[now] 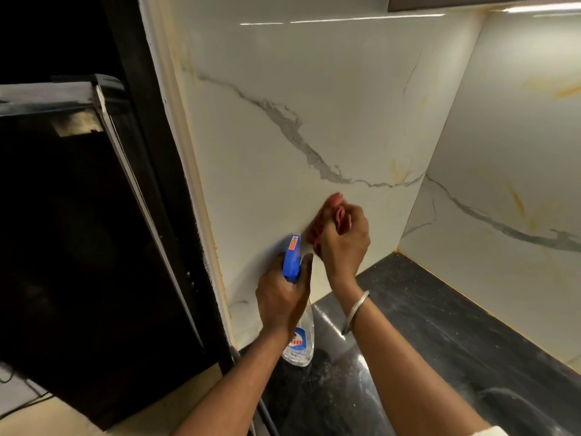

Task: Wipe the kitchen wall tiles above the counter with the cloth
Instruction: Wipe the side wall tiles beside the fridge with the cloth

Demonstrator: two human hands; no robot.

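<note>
Overhead, white marbled wall tiles (pixel 314 105) rise from the dark counter (pixel 456 325), with a black appliance (pixel 78 215) at left. Lower, the right hand (pixel 342 237) grips the bunched reddish cloth (pixel 333 212) against the tile, blurred. Beside it, the left hand (pixel 283 297) grips an upright spray bottle (pixel 298 325), nozzle toward the wall.

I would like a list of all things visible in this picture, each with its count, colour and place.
cloth: one, reddish, bunched against the wall tiles, in the right hand
spray bottle: one, clear with blue head, in the left hand
wall tiles: white with grey veins, above the counter
counter: one, dark, lower right
fridge: one, black, left
bangle: one, silver, right wrist
left hand: grips the bottle
right hand: grips the cloth
</note>
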